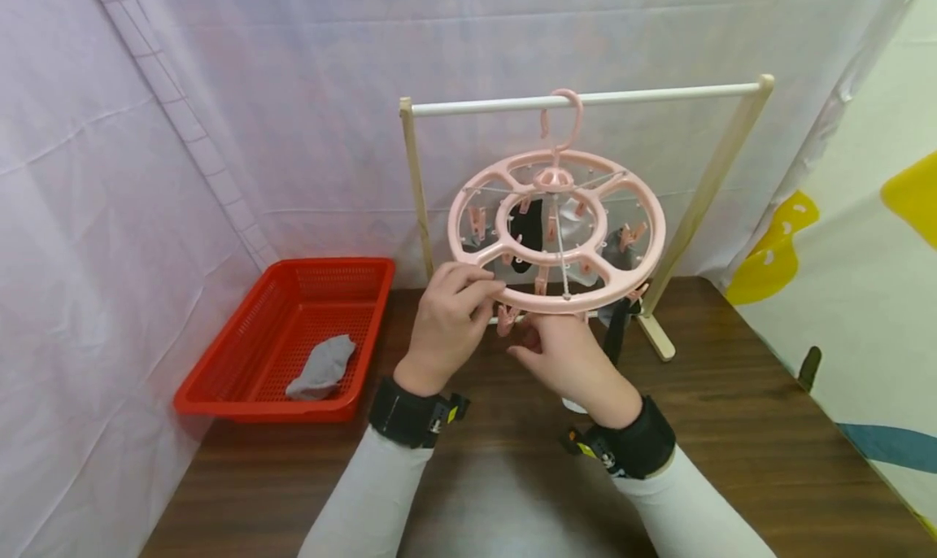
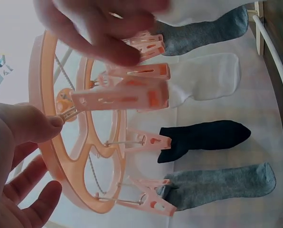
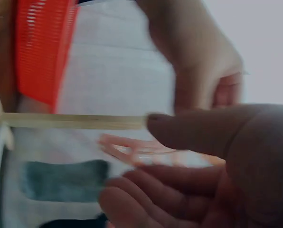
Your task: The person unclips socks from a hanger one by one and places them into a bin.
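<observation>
A pink round clip hanger (image 1: 654,216) hangs by its hook from a white rod. My left hand (image 1: 450,322) grips its near rim, thumb on one side in the left wrist view. Just under the rim, my right hand (image 1: 574,359) is beside the clips, thumb and fingers apart in the right wrist view, with nothing seen between them. In the left wrist view a black sock (image 2: 205,137), a white sock (image 2: 208,78) and grey socks (image 2: 222,186) hang from pink clips (image 2: 153,141). Empty clips (image 2: 122,95) dangle close to the left thumb.
A red basket (image 1: 285,411) stands on the left of the brown table (image 1: 732,444), with a grey sock (image 1: 322,367) lying in it. The white rod (image 1: 498,105) spans two wooden posts (image 1: 721,176). White cloth (image 1: 307,45) hangs behind the rack.
</observation>
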### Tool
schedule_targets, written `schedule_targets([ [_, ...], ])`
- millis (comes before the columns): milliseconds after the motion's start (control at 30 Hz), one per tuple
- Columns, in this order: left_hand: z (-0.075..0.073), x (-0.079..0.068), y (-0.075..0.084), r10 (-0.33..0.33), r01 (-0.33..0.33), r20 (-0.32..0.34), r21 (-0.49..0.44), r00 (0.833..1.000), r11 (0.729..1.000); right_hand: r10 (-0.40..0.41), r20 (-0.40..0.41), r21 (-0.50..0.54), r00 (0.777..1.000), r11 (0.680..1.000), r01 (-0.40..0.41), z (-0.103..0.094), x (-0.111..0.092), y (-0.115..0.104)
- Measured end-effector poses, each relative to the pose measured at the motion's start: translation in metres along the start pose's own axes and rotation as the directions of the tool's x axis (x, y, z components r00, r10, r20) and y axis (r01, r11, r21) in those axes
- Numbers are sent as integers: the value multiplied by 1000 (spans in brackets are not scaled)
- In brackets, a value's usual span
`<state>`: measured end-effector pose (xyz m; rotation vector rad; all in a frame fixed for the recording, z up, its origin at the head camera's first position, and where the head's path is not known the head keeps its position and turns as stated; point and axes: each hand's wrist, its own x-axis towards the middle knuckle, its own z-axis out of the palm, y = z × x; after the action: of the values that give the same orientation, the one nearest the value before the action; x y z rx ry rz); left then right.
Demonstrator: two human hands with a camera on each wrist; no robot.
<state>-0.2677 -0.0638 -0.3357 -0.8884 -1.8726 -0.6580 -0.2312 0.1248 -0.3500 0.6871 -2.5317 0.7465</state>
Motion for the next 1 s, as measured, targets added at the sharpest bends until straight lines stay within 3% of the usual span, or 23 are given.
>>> schedule_targets([
  [100,0,0,0,3,-3,-15,-3,1000,1000,-111,63,-25,992,993,113,-22,-8,-12],
  [167,0,0,0,6,-7,-27,-6,1000,1000,-199,50,0,979,980,199,-37,-14,-17],
  [233,0,0,0,10,-10,-37,-9,999,1000,-290,-14,20,957,957,290,-51,-20,-19],
  [333,-1,1,1,9,-10,-48,-19,999,1000,-384,-178,-53,906,923,380,-69,-24,-16],
  [433,-3,3,2,2,-4,-56,-31,998,1000,-387,-295,-172,874,921,349,-81,-25,-8],
  [600,-5,4,5,10,-12,-73,-33,997,999,-306,-332,-269,892,937,221,-89,-24,8],
  [700,-5,4,7,17,-20,-82,-33,996,999,-272,-353,-274,895,945,179,-90,-22,16],
  [1000,-5,3,10,18,-21,-114,-21,993,1000,-234,-442,-252,866,959,130,-92,-18,34],
])
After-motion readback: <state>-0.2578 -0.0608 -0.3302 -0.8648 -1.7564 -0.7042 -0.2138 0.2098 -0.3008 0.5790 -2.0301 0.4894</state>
